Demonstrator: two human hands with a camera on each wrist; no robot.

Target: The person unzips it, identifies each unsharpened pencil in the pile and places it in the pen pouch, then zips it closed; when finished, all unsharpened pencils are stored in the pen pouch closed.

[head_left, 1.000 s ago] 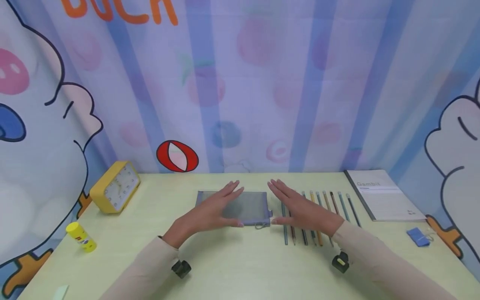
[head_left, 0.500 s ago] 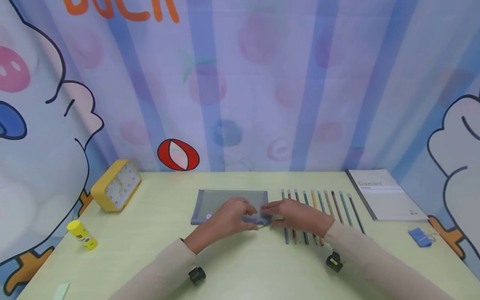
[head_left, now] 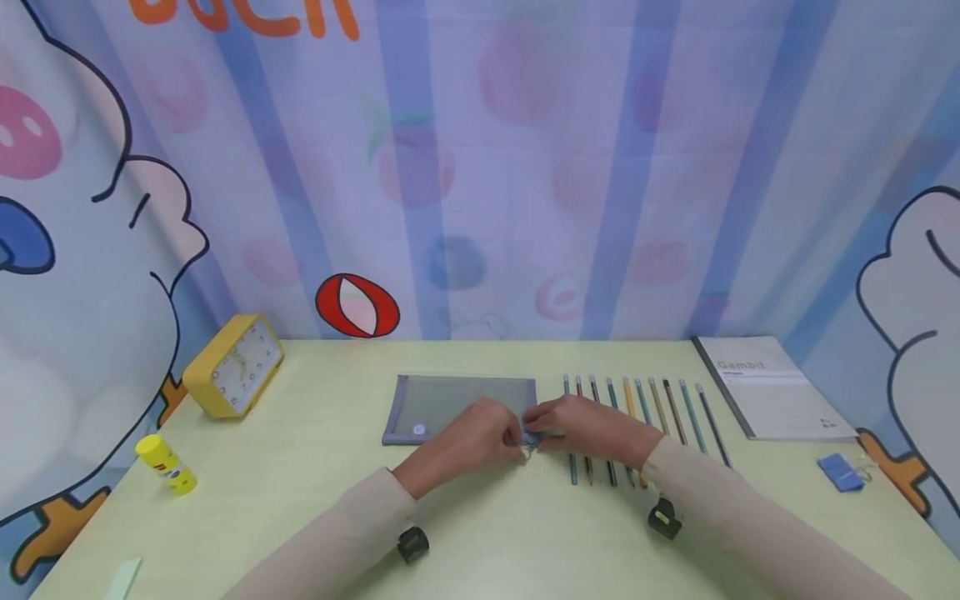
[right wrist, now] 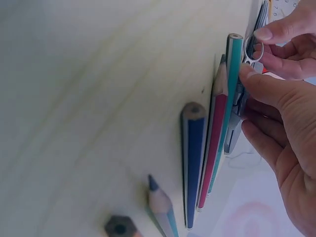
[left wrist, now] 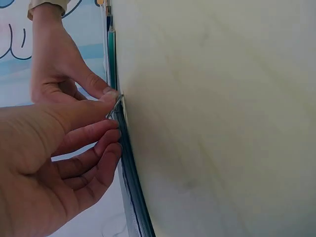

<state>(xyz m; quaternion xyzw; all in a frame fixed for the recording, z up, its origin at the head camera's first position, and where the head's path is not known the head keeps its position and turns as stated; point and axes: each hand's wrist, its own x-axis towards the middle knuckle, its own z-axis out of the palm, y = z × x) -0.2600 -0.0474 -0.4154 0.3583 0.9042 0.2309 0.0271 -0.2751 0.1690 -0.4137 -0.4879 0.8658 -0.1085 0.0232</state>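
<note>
A grey mesh pencil pouch (head_left: 450, 404) lies flat on the pale green table (head_left: 480, 533). My left hand (head_left: 513, 442) pinches the metal zipper ring (right wrist: 253, 52) at the pouch's front right corner. My right hand (head_left: 542, 427) pinches that same corner of the pouch just to the right of it, thumb (right wrist: 259, 84) on the pouch edge (right wrist: 241, 98). In the left wrist view the left hand's fingertips (left wrist: 114, 112) meet the right hand (left wrist: 64, 69) at the pouch edge (left wrist: 129, 187). Several coloured pencils (head_left: 637, 412) lie in a row beside the right hand, which partly covers them.
A yellow clock (head_left: 232, 367) stands at the back left and a yellow glue stick (head_left: 167, 465) lies at the left edge. A grey notebook (head_left: 772, 387) and a small blue object (head_left: 840, 473) sit on the right. A printed curtain (head_left: 480, 167) hangs behind the table.
Both hands were flat and open over the pouch and pencils. They have drawn back and together to the pouch's front right corner, and their fingers have curled to pinch the ring and corner.
</note>
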